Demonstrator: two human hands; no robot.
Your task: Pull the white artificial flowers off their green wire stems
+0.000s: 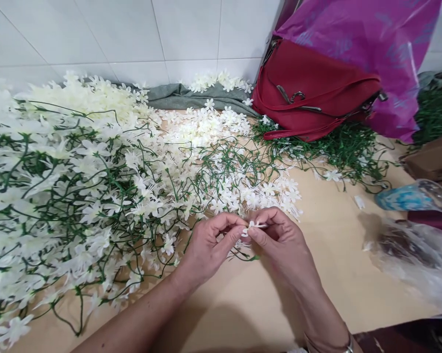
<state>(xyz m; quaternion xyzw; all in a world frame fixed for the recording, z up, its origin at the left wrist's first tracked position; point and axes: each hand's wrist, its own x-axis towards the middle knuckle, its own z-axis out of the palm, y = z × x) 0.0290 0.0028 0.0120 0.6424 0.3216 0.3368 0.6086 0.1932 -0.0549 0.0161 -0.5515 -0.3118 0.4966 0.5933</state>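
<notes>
Between my fingertips is a small white artificial flower point(250, 226), pinched from both sides above the table. My left hand point(215, 240) has thumb and forefinger closed at the flower's left side. From the right, my right hand point(279, 235) pinches it too, and a thin white bit sticks out by that forefinger. A green stem piece point(248, 257) shows just below the hands. Loose white petal pieces and stamens point(268, 193) lie just beyond my fingers. To the left spreads a big heap of white flowers on green stems point(95, 186).
Behind sit a red handbag point(312, 88) and a purple plastic bag point(382, 54), with bare green stems point(349, 147) under the handbag. A blue-patterned cup point(408, 197) lies at right near a clear plastic bag point(419, 255). A tiled wall point(191, 34) borders the table point(338, 255).
</notes>
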